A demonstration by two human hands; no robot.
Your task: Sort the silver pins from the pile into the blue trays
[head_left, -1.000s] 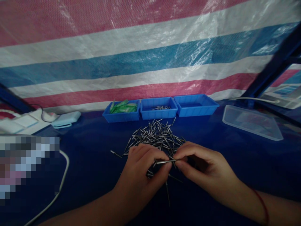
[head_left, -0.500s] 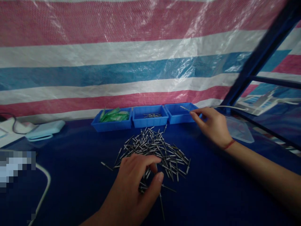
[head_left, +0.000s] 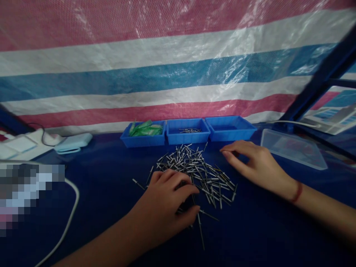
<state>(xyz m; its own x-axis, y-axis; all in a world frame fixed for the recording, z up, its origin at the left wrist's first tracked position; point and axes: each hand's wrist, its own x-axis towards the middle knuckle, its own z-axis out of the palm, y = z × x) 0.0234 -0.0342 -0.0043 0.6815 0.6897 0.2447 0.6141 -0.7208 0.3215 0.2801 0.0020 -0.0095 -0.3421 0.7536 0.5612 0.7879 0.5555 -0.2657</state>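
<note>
Far L, a light-blue case (head_left: pixel 73 142) lies beside white items (head_left: pixel 26 145) on the blue table (head_left: pixel 105 207), w/ a white cable (head_left: pixel 74 200) curving nearer the person. Center, L hand (head_left: pixel 169 202), thumb & fingers parted, reaches over the near L side of a rivet pile (head_left: pixel 191 163), grip on any rivet unclear; behind stand three blue bins in a row: L bin (head_left: pixel 143 140) w/ green packets, mid bin (head_left: pixel 188 138) w/ a few rivets, R bin (head_left: pixel 230 133). R hand (head_left: pixel 253 163), fingertips nearly together w/ nothing visible between, hovers R of pile, near a clear lid (head_left: pixel 293 150).
</note>
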